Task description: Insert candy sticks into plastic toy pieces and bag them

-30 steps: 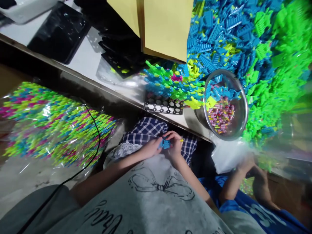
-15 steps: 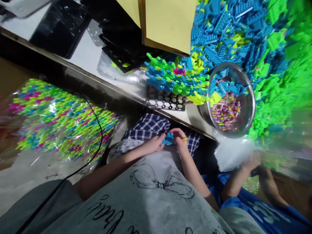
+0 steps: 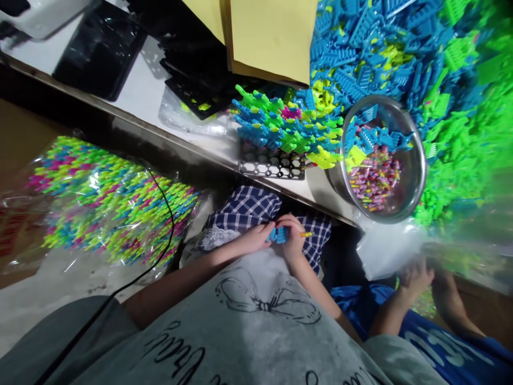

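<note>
Metal bowl (image 3: 417, 184) stands beside blue plastic pieces (image 3: 340, 59).

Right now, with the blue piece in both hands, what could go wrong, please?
The blue piece could slip from the fingers onto the lap. The rack stands near the edge of the table, so a bump might tip it off. The bowl is also near that edge and could spill.
</note>
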Tool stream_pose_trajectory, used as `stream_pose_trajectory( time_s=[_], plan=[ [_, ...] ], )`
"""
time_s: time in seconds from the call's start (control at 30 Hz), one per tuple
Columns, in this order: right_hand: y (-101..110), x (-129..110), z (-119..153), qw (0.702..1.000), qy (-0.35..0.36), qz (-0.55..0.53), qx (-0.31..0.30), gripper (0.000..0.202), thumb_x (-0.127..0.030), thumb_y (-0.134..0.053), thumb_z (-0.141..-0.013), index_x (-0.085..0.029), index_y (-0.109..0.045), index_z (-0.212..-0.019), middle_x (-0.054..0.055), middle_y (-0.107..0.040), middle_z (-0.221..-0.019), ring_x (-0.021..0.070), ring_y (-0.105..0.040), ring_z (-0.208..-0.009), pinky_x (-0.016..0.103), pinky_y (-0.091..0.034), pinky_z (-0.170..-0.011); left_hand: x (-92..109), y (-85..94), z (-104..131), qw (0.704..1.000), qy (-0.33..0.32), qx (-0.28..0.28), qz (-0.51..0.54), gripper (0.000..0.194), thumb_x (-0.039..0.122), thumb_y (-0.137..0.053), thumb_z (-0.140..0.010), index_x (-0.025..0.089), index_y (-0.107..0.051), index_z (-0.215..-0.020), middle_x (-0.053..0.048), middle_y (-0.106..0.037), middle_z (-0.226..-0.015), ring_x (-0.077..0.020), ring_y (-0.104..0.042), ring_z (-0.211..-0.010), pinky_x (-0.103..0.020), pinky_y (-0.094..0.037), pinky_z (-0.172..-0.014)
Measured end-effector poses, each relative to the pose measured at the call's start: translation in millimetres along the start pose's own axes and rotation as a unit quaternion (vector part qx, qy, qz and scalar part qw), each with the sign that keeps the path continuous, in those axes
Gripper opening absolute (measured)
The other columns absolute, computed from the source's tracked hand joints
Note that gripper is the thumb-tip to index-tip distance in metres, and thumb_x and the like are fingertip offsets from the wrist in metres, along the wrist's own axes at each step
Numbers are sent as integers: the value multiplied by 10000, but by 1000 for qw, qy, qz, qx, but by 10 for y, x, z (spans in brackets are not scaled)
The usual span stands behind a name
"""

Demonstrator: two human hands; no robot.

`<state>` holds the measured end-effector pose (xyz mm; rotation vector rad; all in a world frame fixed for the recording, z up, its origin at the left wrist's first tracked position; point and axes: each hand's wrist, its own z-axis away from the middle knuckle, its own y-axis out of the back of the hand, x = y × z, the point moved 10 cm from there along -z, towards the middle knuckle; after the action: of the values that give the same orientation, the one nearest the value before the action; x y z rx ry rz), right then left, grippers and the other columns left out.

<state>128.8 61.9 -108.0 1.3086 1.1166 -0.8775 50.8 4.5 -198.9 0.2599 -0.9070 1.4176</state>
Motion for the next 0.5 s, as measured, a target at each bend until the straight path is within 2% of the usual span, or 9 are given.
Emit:
stream_pose_trajectory(
  time_s=[0.13,0.23,0.3,0.33,0.4,0.5],
  plan=[
    [-17,39,7,999,-24,-21,-38,456,-484,-336,-844,-231,-672,-666,43,-611,-797,204,-555,-775,362,-419,-726,5,12,23,1000,6,7,17,500,633,-382,-744,167,-562,-766,33,-462,-507,-102,-424,-477,-228,-329,-471],
    [-34,80,33,993,-48,-75,-78,488,-599,-369,-785,-238,-680,-890,57,-624,-920,234,-558,-862,377,-424,-761,-5,27,20,999,12,12,29,513,617,-397,-748,158,-583,-883,11,-530,-584,-118,-480,-548,-238,-375,-529],
    [-12,137,55,986,-78,-119,-80,553,-644,-390,-744,-233,-641,-1016,67,-631,-955,246,-571,-860,381,-439,-738,-18,23,8,999,16,13,35,514,605,-414,-747,157,-582,-936,-4,-563,-644,-126,-503,-592,-245,-396,-564],
    [8,161,64,985,-89,-127,-73,548,-638,-401,-741,-229,-642,-1012,69,-638,-944,248,-578,-855,381,-444,-733,-27,17,0,999,18,12,37,515,603,-417,-748,157,-578,-951,-10,-574,-671,-128,-511,-608,-247,-403,-577],
    [59,180,73,989,-92,-111,-42,468,-583,-403,-772,-223,-677,-889,67,-652,-884,244,-588,-844,379,-448,-739,-48,-2,-18,999,22,7,37,522,607,-403,-753,155,-572,-950,-14,-582,-705,-126,-517,-618,-252,-413,-589],
    [137,154,91,993,-73,-88,32,457,-519,-339,-823,-219,-668,-721,58,-653,-783,225,-597,-792,373,-452,-728,-73,-27,-42,999,23,-3,29,523,615,-375,-760,150,-566,-907,3,-562,-681,-110,-498,-581,-246,-409,-572]
  ],
)
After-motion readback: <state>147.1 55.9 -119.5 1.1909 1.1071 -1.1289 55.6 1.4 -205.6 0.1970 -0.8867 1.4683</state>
